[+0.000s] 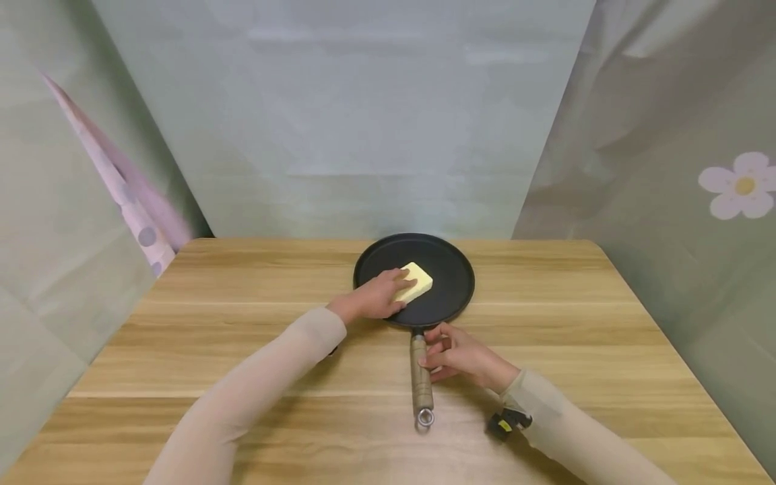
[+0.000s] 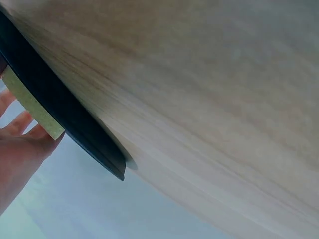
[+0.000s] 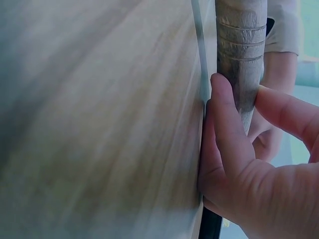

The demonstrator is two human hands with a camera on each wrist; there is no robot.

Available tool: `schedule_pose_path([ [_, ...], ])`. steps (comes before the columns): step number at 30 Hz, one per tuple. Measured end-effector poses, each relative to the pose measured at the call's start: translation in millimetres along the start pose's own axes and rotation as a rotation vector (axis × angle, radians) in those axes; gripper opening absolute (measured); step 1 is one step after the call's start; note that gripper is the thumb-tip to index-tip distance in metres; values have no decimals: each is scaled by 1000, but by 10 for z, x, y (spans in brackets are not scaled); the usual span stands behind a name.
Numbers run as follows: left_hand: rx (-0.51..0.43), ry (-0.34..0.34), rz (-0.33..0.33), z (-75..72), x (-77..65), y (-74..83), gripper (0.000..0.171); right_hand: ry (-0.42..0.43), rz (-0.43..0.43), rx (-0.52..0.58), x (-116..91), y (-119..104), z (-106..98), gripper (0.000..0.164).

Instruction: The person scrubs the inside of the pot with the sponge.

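Observation:
A black, shallow round frying pan rests on the wooden table, its wooden handle pointing toward me and ending in a metal ring. On the pan's surface lies a pale yellow sponge, a rectangular block. My left hand reaches over it from the left and holds it, fingers across the top and thumb along the near side. The left wrist view shows the porous edge of the sponge against the pan. My right hand pinches the handle near the pan, thumb and fingers on opposite sides.
The wooden table extends on both sides of the pan. A pale curtain hangs behind its far edge, and more fabric with a flower print hangs at the right. A dark wrist device sits at the right sleeve.

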State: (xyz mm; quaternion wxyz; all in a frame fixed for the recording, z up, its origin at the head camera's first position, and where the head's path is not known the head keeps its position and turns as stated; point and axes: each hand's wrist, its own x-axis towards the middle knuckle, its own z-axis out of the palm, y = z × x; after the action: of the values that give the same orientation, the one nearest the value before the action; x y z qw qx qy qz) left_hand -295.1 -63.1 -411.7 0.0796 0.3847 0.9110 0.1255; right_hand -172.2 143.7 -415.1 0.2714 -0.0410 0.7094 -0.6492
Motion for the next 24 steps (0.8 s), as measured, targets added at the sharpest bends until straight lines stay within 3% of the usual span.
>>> schedule_pose_path([
  [7, -22, -14, 25, 3, -9, 23, 54, 5, 5, 10, 1, 6, -3, 43],
  [24, -83, -38, 179, -22, -51, 58, 51, 9, -10, 14, -1, 9, 21, 42],
])
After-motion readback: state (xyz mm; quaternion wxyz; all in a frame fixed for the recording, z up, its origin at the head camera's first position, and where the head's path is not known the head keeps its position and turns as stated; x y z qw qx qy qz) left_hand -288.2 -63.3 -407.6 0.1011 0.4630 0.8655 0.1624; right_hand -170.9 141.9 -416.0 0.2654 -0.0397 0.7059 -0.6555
